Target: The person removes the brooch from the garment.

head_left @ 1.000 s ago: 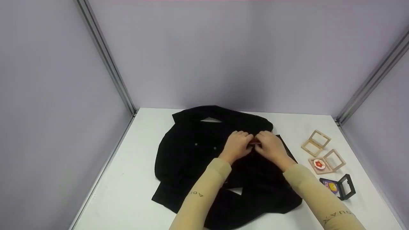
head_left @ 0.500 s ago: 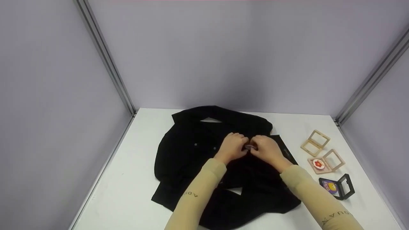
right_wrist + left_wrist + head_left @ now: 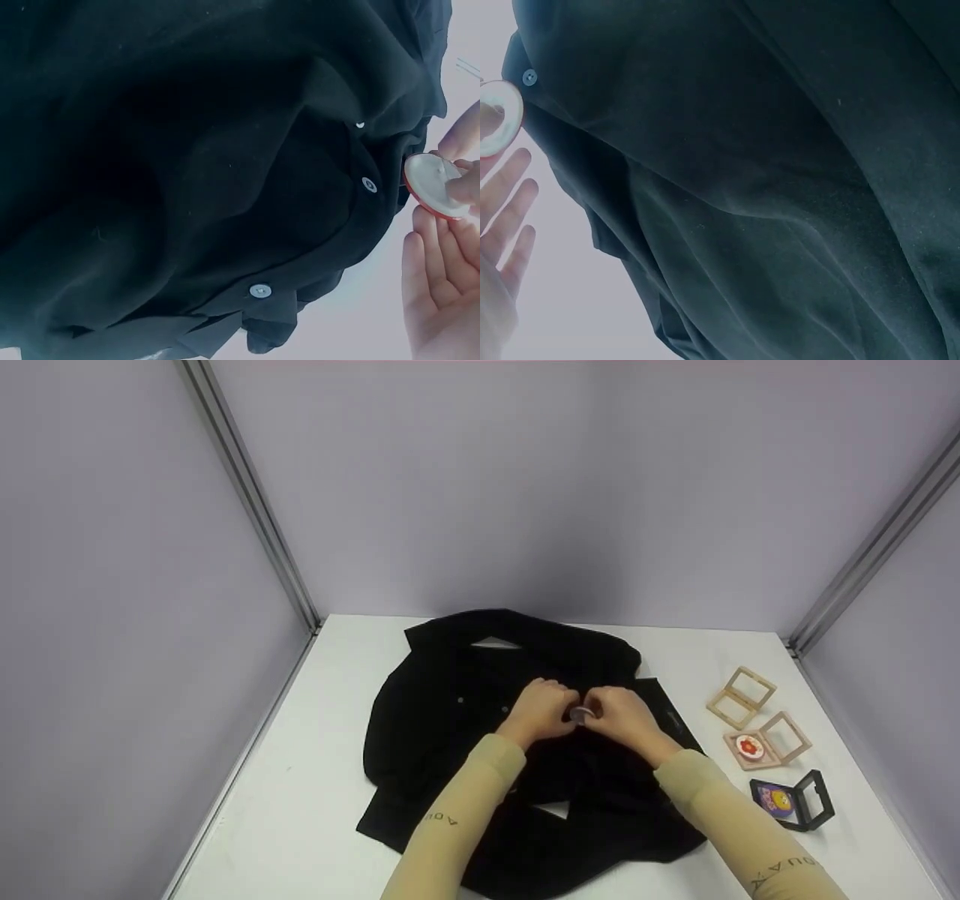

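Observation:
A black button-up shirt (image 3: 420,720) lies spread on the white table, its sleeves bent around it and small pale buttons (image 3: 260,291) on its front. Over its right half, my left hand (image 3: 538,709) and right hand (image 3: 624,718) meet at a round badge (image 3: 579,714). Both hands pinch the badge with curled fingers. The wrist views show the white back of the badge (image 3: 424,178) and its thin red rim, a thumb pressed on that back. Its front face is hidden. In the left wrist view the badge (image 3: 510,112) sits at the left edge, near a shirt button (image 3: 529,77).
To the right stand three opened small cases: a light wooden one (image 3: 727,707), a pink one (image 3: 769,757) holding a round badge with a red flower, and a black one (image 3: 806,821) with a purple and yellow piece. Grey panels (image 3: 525,495) enclose the table.
Both hands have moved slightly left and toward the wearer with the badge. The badge has tilted so more of its disc shows. The shirt and cases stay put.

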Demonstrator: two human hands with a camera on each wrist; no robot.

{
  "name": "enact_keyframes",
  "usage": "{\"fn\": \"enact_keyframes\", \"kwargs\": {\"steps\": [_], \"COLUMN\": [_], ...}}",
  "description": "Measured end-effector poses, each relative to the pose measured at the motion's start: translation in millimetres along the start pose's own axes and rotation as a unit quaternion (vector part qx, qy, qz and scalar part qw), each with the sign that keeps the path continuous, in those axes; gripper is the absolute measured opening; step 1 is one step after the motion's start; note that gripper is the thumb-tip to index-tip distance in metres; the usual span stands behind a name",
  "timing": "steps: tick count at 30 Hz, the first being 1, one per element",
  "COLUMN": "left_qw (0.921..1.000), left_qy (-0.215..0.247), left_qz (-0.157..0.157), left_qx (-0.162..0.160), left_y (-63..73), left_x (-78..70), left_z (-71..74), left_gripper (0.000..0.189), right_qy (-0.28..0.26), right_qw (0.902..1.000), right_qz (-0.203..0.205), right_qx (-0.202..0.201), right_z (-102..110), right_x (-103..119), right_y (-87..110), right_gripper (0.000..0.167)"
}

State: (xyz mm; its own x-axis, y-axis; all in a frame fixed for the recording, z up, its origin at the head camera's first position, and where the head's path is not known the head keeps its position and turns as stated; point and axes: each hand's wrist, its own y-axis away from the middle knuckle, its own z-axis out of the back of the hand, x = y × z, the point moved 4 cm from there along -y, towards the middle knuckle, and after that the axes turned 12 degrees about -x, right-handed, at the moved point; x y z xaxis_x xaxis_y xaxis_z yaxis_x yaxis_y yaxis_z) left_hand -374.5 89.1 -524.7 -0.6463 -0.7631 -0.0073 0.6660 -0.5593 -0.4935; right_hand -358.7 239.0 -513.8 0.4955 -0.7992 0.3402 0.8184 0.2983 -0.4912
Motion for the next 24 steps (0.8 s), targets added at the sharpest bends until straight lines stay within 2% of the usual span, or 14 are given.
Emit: {"fn": "enact_keyframes", "kwargs": {"steps": [18,24], "left_qw": [0.9989,0.9983], "left_qy": [-0.016,-0.010], "left_qz": [0.005,0.013], "left_qx": [0.044,0.056], "left_y": [0.1,-0.6], "left_x": [-2.9,-1.9], "left_z": [-4.4,-5.5], "left_gripper": [0.019,0.021], "right_qy": [0.011,0.007], "right_qw": [0.9995,0.9995], "right_qz": [-0.015,-0.024], "right_qx": [0.025,0.019], "right_z": [-8.3,-12.7], "right_x": [1.6,3.8], "right_y": [2.1,3.4], "right_gripper": [0.016,0.015]}}
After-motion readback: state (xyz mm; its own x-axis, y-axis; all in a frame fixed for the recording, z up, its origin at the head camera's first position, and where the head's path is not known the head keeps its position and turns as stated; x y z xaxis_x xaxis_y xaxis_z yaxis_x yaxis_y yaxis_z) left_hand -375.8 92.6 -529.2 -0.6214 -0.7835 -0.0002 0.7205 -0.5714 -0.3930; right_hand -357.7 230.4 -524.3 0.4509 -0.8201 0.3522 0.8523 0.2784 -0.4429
